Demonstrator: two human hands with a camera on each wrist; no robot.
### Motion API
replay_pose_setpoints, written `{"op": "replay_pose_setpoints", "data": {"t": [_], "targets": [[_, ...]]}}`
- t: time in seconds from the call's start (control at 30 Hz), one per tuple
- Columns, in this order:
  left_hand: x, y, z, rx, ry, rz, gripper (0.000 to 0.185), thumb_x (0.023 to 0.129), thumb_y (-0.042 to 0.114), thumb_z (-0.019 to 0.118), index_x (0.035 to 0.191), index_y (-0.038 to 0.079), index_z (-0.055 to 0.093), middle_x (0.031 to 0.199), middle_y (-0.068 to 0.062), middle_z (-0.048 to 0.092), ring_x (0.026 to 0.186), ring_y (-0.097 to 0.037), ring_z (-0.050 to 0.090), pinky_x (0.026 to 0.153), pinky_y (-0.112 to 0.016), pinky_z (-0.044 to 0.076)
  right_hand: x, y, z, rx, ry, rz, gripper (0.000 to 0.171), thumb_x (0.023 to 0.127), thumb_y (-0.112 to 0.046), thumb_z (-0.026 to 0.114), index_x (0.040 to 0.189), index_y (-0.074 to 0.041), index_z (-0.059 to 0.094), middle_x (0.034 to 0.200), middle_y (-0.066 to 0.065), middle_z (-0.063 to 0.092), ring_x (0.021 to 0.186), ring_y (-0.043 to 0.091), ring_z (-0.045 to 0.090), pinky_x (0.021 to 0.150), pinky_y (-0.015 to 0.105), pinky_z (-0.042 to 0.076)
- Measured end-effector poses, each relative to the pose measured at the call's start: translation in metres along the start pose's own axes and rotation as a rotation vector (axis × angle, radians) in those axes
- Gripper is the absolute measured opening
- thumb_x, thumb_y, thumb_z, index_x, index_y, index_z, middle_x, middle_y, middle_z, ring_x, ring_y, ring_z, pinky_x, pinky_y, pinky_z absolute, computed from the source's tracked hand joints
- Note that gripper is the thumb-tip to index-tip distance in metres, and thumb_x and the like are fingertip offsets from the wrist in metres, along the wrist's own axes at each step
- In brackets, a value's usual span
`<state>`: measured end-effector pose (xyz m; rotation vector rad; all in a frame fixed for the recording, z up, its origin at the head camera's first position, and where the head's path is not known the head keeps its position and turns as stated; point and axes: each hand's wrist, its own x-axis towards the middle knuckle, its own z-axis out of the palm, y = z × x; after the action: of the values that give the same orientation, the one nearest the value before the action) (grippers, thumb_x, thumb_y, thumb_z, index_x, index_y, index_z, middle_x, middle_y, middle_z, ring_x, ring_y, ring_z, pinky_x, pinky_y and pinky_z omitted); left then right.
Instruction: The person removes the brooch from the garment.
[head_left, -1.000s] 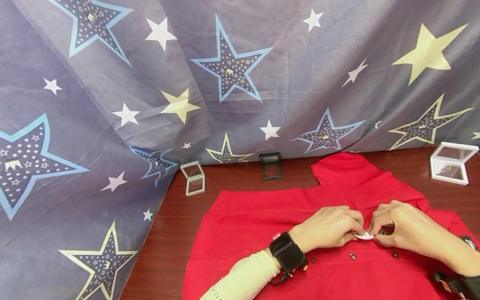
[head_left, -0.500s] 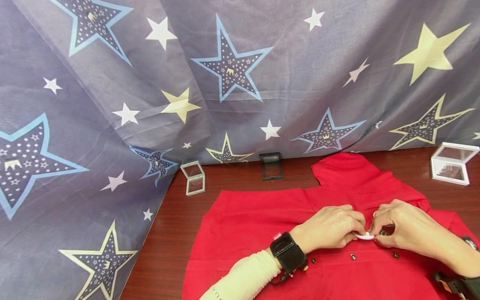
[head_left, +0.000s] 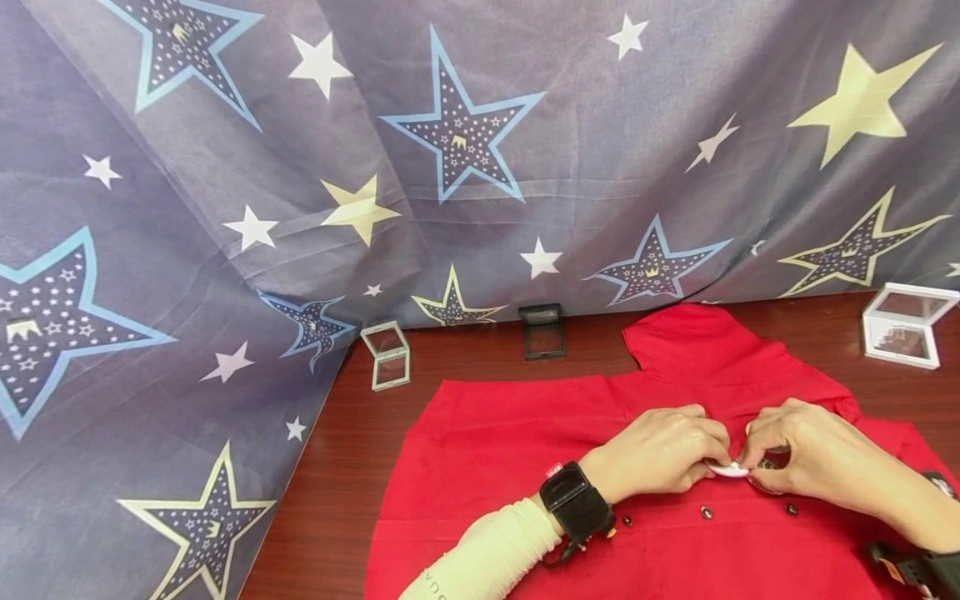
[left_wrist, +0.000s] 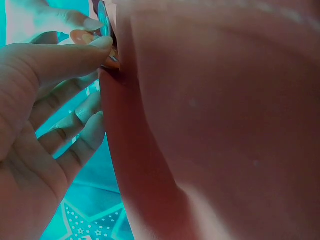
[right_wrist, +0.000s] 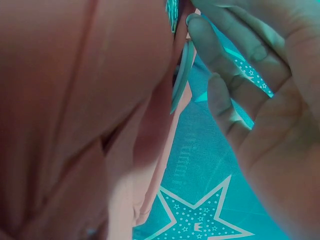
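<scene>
A red shirt (head_left: 600, 467) lies spread flat on a dark wooden table (head_left: 352, 467), and everything else is best placed from it. Near the shirt's button line, both hands meet over a small white round badge (head_left: 729, 471). The left hand (head_left: 660, 454) has its fingertips curled in and pinching the badge's left edge; the right hand (head_left: 798, 450) pinches it from the other side, fingers bent round it, with a fold of red cloth caught beneath.

The likely trouble is the fastening at the badge's back (hidden from all three cameras). If it catches too little cloth, the badge may hang crooked or drop off; if the fingers slip, it could bite through both layers of the shirt, or prick a fingertip. The grip on so thin an edge looks slight, so a tug on the cloth might twist the badge out of it.

The head view alone shows the layout: dark buttons (head_left: 706, 512) just below the hands, a clear case (head_left: 388, 357) and a black case (head_left: 543, 331) beyond the shirt's far edge, a white case (head_left: 903, 327) to its right, a star-printed cloth (head_left: 465, 150) behind. The right wrist view shows what that view cannot, the badge (right_wrist: 181, 75) edge-on against the shirt (right_wrist: 75, 100), thin as a disc. The left wrist view gives only fingers (left_wrist: 75, 52) closing at a fold, the badge barely visible.
</scene>
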<state>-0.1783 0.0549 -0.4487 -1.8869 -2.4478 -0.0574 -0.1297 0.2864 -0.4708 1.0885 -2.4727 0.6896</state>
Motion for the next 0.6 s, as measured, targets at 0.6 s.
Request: {"op": "replay_pose_setpoints", "data": {"t": [0.6], "targets": [[0.0003,-0.0012,-0.0004,-0.047,-0.009,-0.042,0.021,0.092,0.028,0.077,0.111,0.036,0.077,0.112,0.026,0.064,0.097,0.002,0.05,0.082,-0.007,0.039,-0.0006,0.0002,-0.0007,0.024,-0.013,0.013,0.048,0.054,-0.011,0.097,0.079,-0.043,0.072,0.085,-0.033,0.061,0.08,-0.001,0.057,0.076,0.016,0.034]]}}
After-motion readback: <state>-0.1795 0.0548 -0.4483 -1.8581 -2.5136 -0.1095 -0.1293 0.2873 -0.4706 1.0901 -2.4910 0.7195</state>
